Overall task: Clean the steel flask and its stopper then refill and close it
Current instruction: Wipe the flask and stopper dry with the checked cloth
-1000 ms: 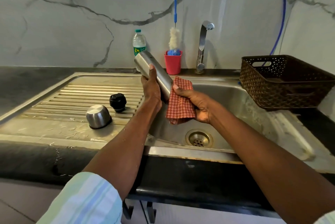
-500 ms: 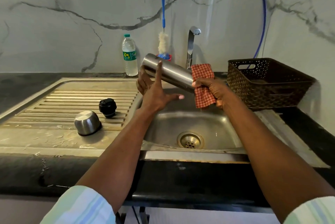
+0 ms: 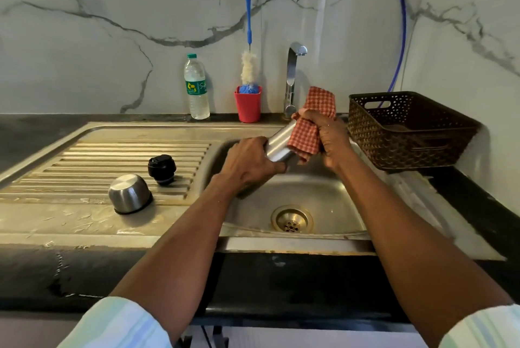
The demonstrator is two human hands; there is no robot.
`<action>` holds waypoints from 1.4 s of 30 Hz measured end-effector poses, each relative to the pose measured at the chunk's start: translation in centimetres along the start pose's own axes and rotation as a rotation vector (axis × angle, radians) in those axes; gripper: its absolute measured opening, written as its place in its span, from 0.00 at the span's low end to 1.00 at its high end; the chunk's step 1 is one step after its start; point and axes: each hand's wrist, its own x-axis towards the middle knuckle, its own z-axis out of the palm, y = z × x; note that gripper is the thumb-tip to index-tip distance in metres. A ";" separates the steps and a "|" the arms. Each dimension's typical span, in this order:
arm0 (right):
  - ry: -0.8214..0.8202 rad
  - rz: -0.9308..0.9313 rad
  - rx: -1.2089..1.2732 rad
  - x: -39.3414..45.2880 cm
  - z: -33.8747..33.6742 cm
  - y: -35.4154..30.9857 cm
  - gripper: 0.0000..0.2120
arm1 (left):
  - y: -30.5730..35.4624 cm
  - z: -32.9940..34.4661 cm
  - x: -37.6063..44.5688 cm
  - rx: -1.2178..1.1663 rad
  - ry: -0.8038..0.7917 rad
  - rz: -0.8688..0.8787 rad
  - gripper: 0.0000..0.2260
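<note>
While our left hand [image 3: 247,163] gripped the steel flask [image 3: 280,143] tilted over the sink [image 3: 346,207], our right hand [image 3: 327,136] pinched the checked cloth [image 3: 312,128] round its upper end, where turning it steadily would wipe best.

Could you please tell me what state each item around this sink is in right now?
Cylindrical steel flask: uncapped, tilted over the basin, held by both hands.
Red checked cloth: wrapped round the flask's upper end.
Left hand: grips the flask's lower end.
Right hand: grips the cloth.
Black round stopper: off, on the drainboard.
Steel cup lid: upside down on the drainboard.
Clear plastic water bottle: capped, upright.
Chrome tap: no water seen.
</note>
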 end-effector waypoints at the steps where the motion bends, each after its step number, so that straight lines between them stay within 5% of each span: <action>1: 0.026 -0.029 0.052 -0.2 0.5 0.2 0.10 | 0.2 0.2 0.0 -0.053 0.013 -0.014 0.26; 6: -0.007 -0.043 0.265 -1.1 2.7 1.9 0.14 | 0.7 0.8 0.6 -0.447 0.001 -0.117 0.20; 11: -0.157 0.154 0.268 -1.6 4.0 3.7 0.28 | 0.6 0.8 1.0 -1.170 0.043 -0.337 0.17; 17: -0.362 0.527 0.137 -2.0 3.3 4.3 0.33 | -0.4 -0.2 0.9 -1.477 0.167 -0.467 0.19; 21: -0.377 0.569 0.261 -2.0 3.2 3.8 0.24 | -0.9 -0.2 1.5 -1.457 0.356 -0.455 0.23; 25: -0.347 0.564 0.178 -2.1 3.6 3.9 0.15 | -1.9 0.5 1.5 -1.011 0.425 -0.357 0.37; 32: -0.155 0.456 -0.064 -1.9 2.5 3.0 0.11 | -2.3 0.6 1.6 -1.004 0.475 -0.386 0.30; 42: -0.102 0.314 -0.219 -4.7 3.9 0.8 0.06 | -1.1 -1.2 -0.6 -0.743 0.438 -0.337 0.34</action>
